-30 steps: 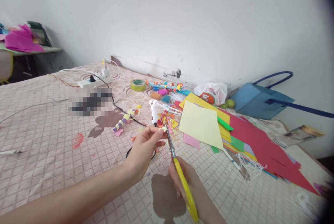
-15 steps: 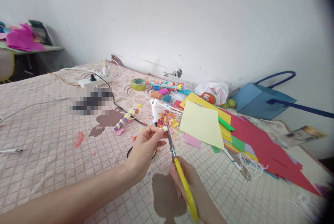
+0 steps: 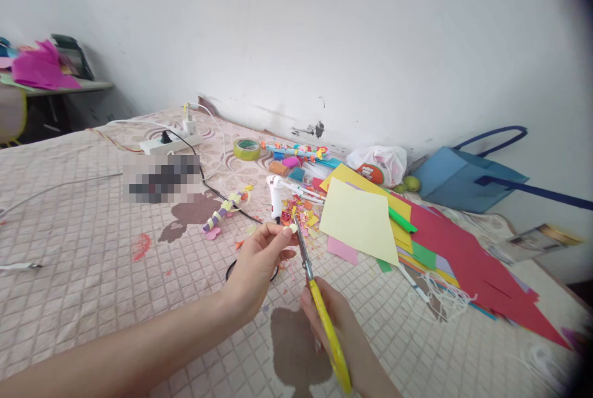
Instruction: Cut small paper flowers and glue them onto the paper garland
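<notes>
Between thumb and fingertips, my left hand (image 3: 259, 262) pinches a small pale yellow piece of paper (image 3: 293, 228). My right hand (image 3: 331, 317) is wrapped round the handles of yellow scissors (image 3: 328, 324). The metal blades point away from me and lie right beside the paper piece; I cannot tell whether they touch it. Past the fingertips lies a heap of colourful paper scraps (image 3: 303, 212), with a white glue gun (image 3: 275, 197) next to it. A purple and yellow decorated stick (image 3: 225, 211) rests to the left of the heap.
Coloured paper sheets (image 3: 359, 219) spread to the right, with white string (image 3: 447, 299) near them. A blue bag (image 3: 467, 178) and a white plastic bag (image 3: 380, 163) stand by the wall. Green tape (image 3: 247, 149) and a power strip (image 3: 171, 142) with cables lie at the back left.
Almost nothing differs. Both hands, the paper piece and the scissors keep nearly the same place; the view has shifted very slightly.
</notes>
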A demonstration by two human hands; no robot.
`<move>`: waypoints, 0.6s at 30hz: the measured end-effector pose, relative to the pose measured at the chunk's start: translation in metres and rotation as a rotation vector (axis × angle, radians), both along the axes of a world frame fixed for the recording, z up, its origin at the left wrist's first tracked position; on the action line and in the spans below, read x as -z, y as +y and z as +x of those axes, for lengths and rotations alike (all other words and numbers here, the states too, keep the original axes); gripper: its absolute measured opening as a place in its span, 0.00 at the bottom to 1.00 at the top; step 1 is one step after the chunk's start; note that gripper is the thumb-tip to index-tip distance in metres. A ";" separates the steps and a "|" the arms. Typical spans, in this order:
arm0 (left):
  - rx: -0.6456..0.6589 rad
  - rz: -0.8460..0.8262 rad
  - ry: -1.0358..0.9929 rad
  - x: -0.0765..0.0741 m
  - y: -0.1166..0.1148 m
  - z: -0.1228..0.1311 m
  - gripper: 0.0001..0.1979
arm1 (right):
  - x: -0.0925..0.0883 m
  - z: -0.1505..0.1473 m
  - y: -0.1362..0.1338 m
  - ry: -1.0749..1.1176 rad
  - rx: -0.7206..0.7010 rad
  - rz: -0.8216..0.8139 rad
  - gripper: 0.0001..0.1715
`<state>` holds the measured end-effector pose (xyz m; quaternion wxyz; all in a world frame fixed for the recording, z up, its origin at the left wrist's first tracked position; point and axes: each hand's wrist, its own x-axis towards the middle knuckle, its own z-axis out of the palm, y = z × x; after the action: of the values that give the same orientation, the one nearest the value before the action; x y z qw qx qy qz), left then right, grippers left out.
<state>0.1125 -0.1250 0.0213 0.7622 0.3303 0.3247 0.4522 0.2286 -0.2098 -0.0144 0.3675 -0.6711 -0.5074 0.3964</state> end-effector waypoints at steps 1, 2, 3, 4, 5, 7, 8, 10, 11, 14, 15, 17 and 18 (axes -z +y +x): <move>0.000 0.000 -0.002 0.000 0.000 0.000 0.09 | 0.000 0.000 0.000 0.005 -0.001 -0.002 0.21; -0.001 -0.001 -0.002 0.000 0.000 0.000 0.09 | 0.000 0.000 0.000 0.011 -0.002 -0.006 0.22; -0.002 -0.003 -0.002 0.000 0.000 0.000 0.09 | 0.000 0.000 0.000 0.019 -0.003 -0.011 0.22; -0.004 -0.006 -0.001 0.000 0.000 0.000 0.09 | 0.000 0.000 0.000 0.026 -0.004 -0.014 0.22; -0.006 -0.008 -0.001 0.000 0.000 0.000 0.09 | -0.001 0.000 0.000 0.032 -0.003 -0.017 0.22; -0.006 -0.006 -0.004 0.000 -0.001 0.000 0.09 | -0.001 -0.001 -0.001 0.043 0.002 -0.019 0.22; -0.007 0.000 -0.008 0.001 -0.001 0.000 0.09 | -0.001 -0.001 -0.001 0.047 0.000 -0.021 0.22; -0.007 0.015 -0.019 0.002 -0.001 0.001 0.09 | 0.000 -0.002 -0.001 0.053 -0.005 -0.027 0.21; -0.009 0.022 -0.024 0.002 -0.001 0.001 0.09 | 0.000 -0.002 -0.002 0.055 -0.005 -0.027 0.21; -0.017 0.023 -0.034 0.003 -0.001 0.001 0.09 | 0.003 -0.002 -0.001 0.069 0.009 -0.019 0.21; -0.021 0.015 -0.036 0.003 -0.001 0.001 0.09 | 0.004 -0.002 -0.001 0.075 0.014 -0.015 0.22; -0.029 -0.004 -0.042 0.002 0.000 0.001 0.09 | 0.004 -0.001 -0.001 0.089 0.010 -0.011 0.23; -0.026 -0.010 -0.044 0.001 0.001 0.000 0.09 | 0.003 0.000 -0.001 0.094 0.001 -0.013 0.24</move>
<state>0.1129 -0.1243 0.0198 0.7648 0.3121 0.3143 0.4678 0.2288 -0.2110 -0.0177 0.3870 -0.6543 -0.4866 0.4306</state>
